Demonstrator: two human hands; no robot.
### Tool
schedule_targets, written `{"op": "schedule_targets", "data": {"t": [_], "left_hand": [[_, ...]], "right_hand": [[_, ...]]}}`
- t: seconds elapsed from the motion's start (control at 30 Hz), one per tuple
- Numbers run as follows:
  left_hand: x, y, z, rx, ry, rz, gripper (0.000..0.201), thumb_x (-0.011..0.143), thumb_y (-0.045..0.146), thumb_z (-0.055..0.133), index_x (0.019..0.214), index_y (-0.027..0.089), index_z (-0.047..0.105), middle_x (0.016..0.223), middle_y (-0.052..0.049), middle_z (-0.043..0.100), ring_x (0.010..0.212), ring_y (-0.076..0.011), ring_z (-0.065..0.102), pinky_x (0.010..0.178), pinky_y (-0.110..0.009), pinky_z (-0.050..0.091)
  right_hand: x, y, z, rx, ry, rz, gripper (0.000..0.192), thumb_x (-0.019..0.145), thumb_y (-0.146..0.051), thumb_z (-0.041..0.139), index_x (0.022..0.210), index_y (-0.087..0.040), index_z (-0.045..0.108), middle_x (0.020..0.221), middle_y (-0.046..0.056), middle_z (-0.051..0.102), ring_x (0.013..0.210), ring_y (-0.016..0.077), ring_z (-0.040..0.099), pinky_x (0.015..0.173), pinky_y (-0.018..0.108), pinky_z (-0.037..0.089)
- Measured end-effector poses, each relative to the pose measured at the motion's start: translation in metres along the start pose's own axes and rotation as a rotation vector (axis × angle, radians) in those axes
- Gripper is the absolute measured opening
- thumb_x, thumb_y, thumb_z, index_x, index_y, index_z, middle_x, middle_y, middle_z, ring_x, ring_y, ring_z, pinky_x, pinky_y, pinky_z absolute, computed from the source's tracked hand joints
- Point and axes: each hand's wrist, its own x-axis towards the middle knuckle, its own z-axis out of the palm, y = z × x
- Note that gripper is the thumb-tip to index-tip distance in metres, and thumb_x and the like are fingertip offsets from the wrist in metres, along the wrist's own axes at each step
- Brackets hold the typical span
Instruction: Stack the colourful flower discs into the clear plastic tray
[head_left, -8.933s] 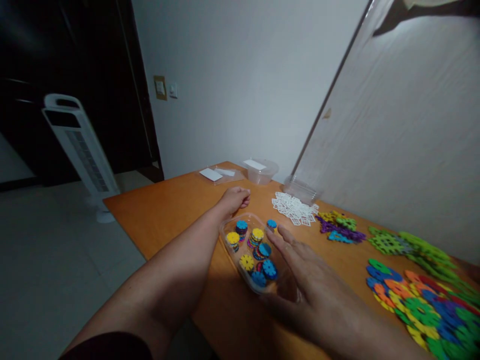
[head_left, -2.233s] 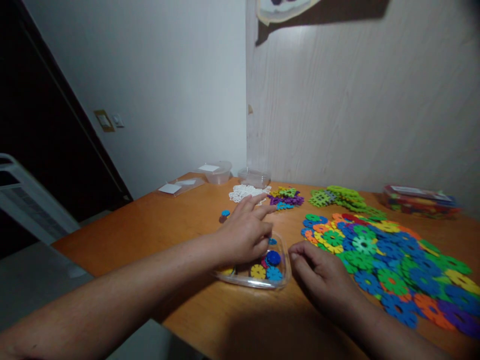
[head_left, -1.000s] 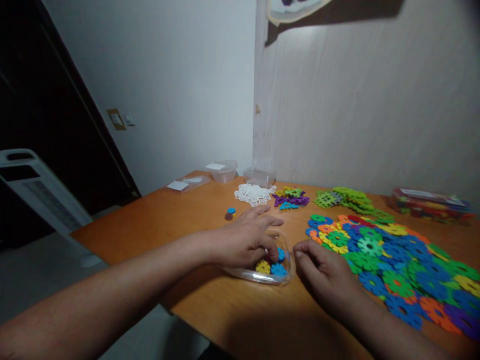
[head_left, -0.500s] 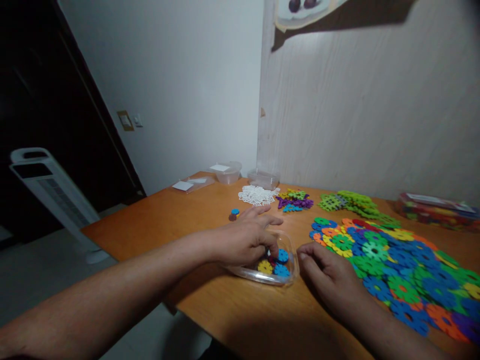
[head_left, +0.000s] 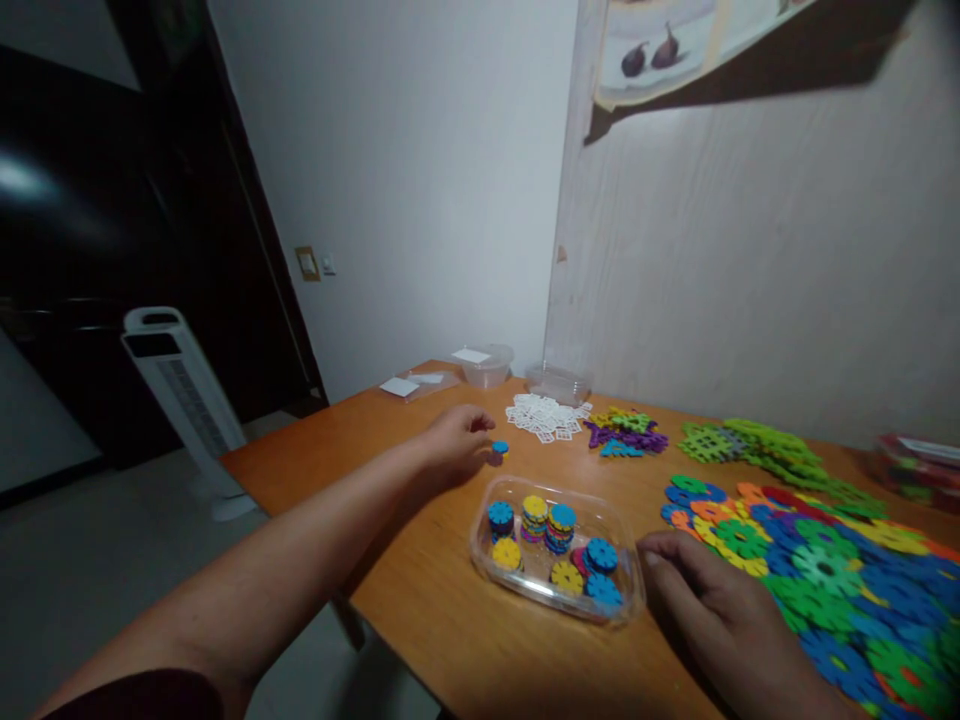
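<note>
While the left hand [head_left: 459, 443] pinches at a blue disc [head_left: 499, 448] just beyond the tray [head_left: 556, 592], the right hand [head_left: 721, 612] lies flat beside the tray, seemingly steadying it; more discs sit inside.

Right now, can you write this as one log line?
left hand: at loose blue disc | right hand: flat beside clear tray | tray: stacked discs
</note>
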Motion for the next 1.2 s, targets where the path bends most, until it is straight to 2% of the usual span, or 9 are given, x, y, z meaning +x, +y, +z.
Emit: {"op": "schedule_targets", "data": {"t": [0.07,0.2,0.27,0.63,0.8,0.87,0.97,1.07,1.2], "left_hand": [[0.001,-0.008,0.007,0.043,-0.083,-0.004,0.014,0.075,0.026,0.066,0.084,0.014,0.065,0.077,-0.003,0.067,0.071,-0.0151,0.060,0.061,-0.024,0.043],[-0.002,-0.010,0.012,0.198,-0.127,-0.013,0.030,0.070,0.043,0.072,0.081,0.016,0.063,0.076,-0.002,0.065,0.067,-0.0143,0.056,0.054,-0.023,0.035],[-0.005,-0.008,0.014,0.247,-0.145,-0.027,0.033,0.068,0.045,0.072,0.083,0.017,0.063,0.077,-0.002,0.065,0.067,-0.0146,0.056,0.053,-0.023,0.033],[-0.009,0.002,0.018,0.369,-0.172,-0.045,0.018,0.073,0.035,0.063,0.073,0.017,0.065,0.068,-0.003,0.063,0.063,-0.0152,0.054,0.054,-0.025,0.032],[-0.009,0.001,0.012,0.262,-0.122,-0.082,0.020,0.072,0.032,0.064,0.082,0.015,0.069,0.075,-0.005,0.067,0.068,-0.0164,0.058,0.057,-0.025,0.037],[-0.009,0.005,0.007,0.177,-0.102,-0.036,0.022,0.074,0.031,0.064,0.086,0.014,0.069,0.079,-0.006,0.068,0.070,-0.0159,0.058,0.058,-0.025,0.039],[-0.015,0.025,-0.002,0.058,-0.156,0.140,0.024,0.076,0.028,0.064,0.093,0.013,0.068,0.083,-0.006,0.068,0.073,-0.0138,0.057,0.064,-0.024,0.043],[-0.030,0.059,-0.008,-0.018,-0.255,0.301,0.022,0.078,0.023,0.062,0.097,0.013,0.066,0.089,-0.006,0.069,0.078,-0.0126,0.059,0.073,-0.025,0.047],[-0.057,0.105,-0.007,0.017,-0.494,0.417,0.020,0.079,0.022,0.063,0.097,0.013,0.068,0.092,-0.006,0.070,0.081,-0.0139,0.061,0.073,-0.025,0.048]], "right_hand": [[0.000,0.000,0.000,0.006,-0.001,-0.010,0.030,0.096,-0.048,0.046,0.093,-0.026,0.066,0.086,0.001,0.074,0.083,0.0223,0.070,0.072,0.028,0.055],[0.000,-0.001,0.000,0.008,0.023,-0.024,0.029,0.096,-0.048,0.047,0.091,-0.027,0.067,0.086,0.002,0.075,0.082,0.0230,0.071,0.069,0.029,0.056],[0.000,-0.002,-0.001,0.015,0.029,-0.033,0.028,0.095,-0.048,0.048,0.090,-0.027,0.067,0.084,0.002,0.075,0.080,0.0234,0.071,0.068,0.029,0.056],[-0.001,-0.006,0.000,0.017,0.018,-0.010,0.031,0.096,-0.048,0.045,0.088,-0.028,0.067,0.082,0.001,0.074,0.079,0.0231,0.070,0.066,0.030,0.054],[0.000,-0.007,0.000,0.023,0.040,-0.014,0.029,0.095,-0.045,0.047,0.087,-0.026,0.067,0.081,0.001,0.073,0.077,0.0230,0.069,0.067,0.030,0.053],[-0.001,-0.007,0.000,0.033,0.046,-0.017,0.028,0.095,-0.045,0.047,0.086,-0.026,0.066,0.080,0.002,0.073,0.077,0.0231,0.069,0.066,0.030,0.053],[-0.001,-0.009,0.000,0.031,0.037,-0.030,0.029,0.095,-0.044,0.046,0.084,-0.025,0.066,0.076,0.002,0.072,0.074,0.0229,0.068,0.064,0.030,0.051],[0.000,-0.009,-0.001,0.017,0.036,-0.027,0.029,0.096,-0.042,0.046,0.086,-0.024,0.066,0.078,0.002,0.071,0.075,0.0224,0.068,0.065,0.030,0.051],[0.000,-0.009,-0.001,0.012,0.038,-0.017,0.027,0.096,-0.041,0.046,0.089,-0.024,0.066,0.081,0.001,0.072,0.076,0.0225,0.067,0.066,0.030,0.050]]}}
